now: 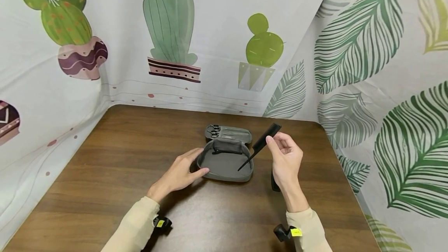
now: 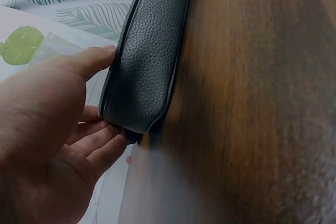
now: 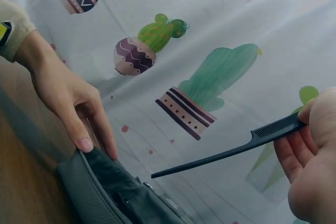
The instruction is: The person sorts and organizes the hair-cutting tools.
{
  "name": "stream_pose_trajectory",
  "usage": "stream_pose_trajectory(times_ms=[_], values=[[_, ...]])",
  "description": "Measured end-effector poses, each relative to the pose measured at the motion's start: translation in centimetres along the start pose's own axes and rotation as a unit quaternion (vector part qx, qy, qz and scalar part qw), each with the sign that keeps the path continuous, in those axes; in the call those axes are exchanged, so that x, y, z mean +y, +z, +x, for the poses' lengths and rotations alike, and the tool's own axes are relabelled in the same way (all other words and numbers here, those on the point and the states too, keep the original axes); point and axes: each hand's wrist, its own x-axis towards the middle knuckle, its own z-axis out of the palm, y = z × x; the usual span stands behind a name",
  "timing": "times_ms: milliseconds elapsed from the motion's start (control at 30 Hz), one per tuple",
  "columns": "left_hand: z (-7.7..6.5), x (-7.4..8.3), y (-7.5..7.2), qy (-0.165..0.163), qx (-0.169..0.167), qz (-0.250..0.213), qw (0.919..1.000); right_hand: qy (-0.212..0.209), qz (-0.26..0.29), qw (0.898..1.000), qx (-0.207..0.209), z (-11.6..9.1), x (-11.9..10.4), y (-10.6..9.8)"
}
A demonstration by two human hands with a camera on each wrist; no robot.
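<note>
A dark grey zip case (image 1: pixel 224 168) lies unfolded on the table, its lid (image 1: pixel 241 134) tipped back behind it. At its left end, my left hand (image 1: pixel 182 170) grips the case, thumb on the zipped rim and fingers along the outer side, as the left wrist view also shows. My right hand (image 1: pixel 287 160) pinches a black rat-tail comb (image 1: pixel 266 138) by its toothed end. The thin tail slants down to the left over the right part of the case. In the right wrist view the comb (image 3: pixel 210 166) shows its fine teeth and long pointed tail.
Two pairs of scissors (image 1: pixel 214 130) sit in the lid's left end. A black object (image 1: pixel 275 184) lies on the table, partly hidden by the right hand. The brown wooden table (image 1: pixel 115 158) meets a printed cloth (image 1: pixel 217 88) at the back.
</note>
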Motion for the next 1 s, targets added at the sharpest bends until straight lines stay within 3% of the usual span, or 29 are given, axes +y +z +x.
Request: stream_pose_trajectory(times_ms=[333, 533, 800, 1000], values=[[0.1, -0.3, 0.1, -0.001, 0.003, -0.003, 1.0, 0.003, 0.009, 1.0, -0.005, -0.4, -0.2, 0.5], [0.2, 0.3, -0.2, 0.0, 0.024, -0.001, 0.9997, 0.007, 0.017, 1.0, 0.003, -0.6, -0.1, 0.6], [0.6, 4.0, -0.7, 0.052, 0.084, -0.016, 0.995, 0.025, 0.032, 0.999, 0.022, -0.9, -0.4, 1.1], [1.3, 7.6, -0.5, 0.132, 0.144, -0.031, 0.9803, 0.039, 0.053, 0.997, 0.037, -1.1, -0.7, 1.5]])
